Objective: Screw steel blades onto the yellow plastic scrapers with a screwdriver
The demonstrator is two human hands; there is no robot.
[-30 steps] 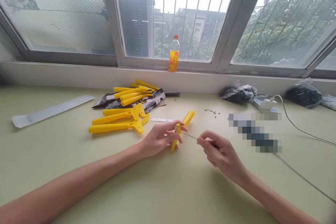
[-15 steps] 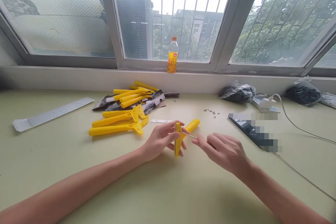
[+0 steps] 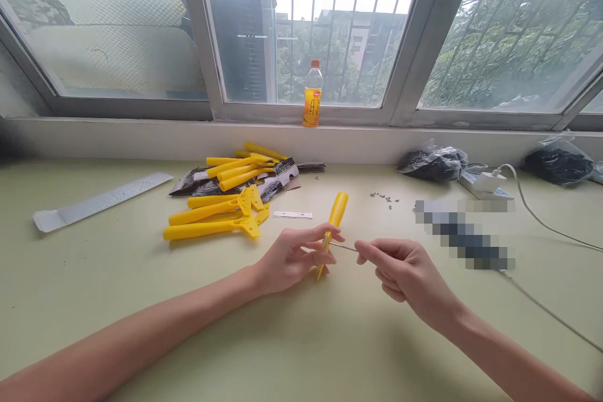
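My left hand [image 3: 292, 259] is wrapped around the flat head of a yellow scraper [image 3: 338, 208], whose round handle points up and away from me. Between thumb and fingertips, my right hand [image 3: 407, 270] grips a thin screwdriver [image 3: 346, 247]. Its metal shaft reaches left to the scraper's head; the tip's exact contact is hard to make out, and the fingers cover the screwdriver's grip. Several more yellow scrapers [image 3: 202, 230] lie left of my hands. A thin white strip with small holes [image 3: 293, 215] rests just beyond my left hand. Small screws [image 3: 384, 196] are scattered farther right.
Behind the loose scrapers, more lie on black packaging [image 3: 186, 183]. At left is a long pale wrapper [image 3: 103, 202]. A drink bottle [image 3: 311, 100] stands by the window. On the right are bagged dark items [image 3: 433, 163], a charger [image 3: 490, 182], a cable and a blurred dark object [image 3: 464, 235].
The scraper has turned in my left hand, so its handle points more upward and its head shows edge-on. My right hand has shifted slightly right and changed its finger position on the screwdriver.
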